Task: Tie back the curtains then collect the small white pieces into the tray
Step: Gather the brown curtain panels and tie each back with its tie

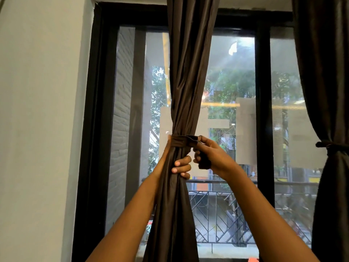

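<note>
Left hand (180,166) wraps the gathered brown curtain (186,95) just below the tie-back band (178,141), fingers curled round, keeping folds bunched so the band can cinch. Right hand (208,154), right of the curtain, pinches the band's loose end to pull it taut. Second curtain (328,110), far right, already tied. Tray and white pieces not in view.

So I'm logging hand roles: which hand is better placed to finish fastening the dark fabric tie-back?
Right hand: it pinches the dark fabric tie-back's loose end; left hand grips the bunched brown curtain.
</note>
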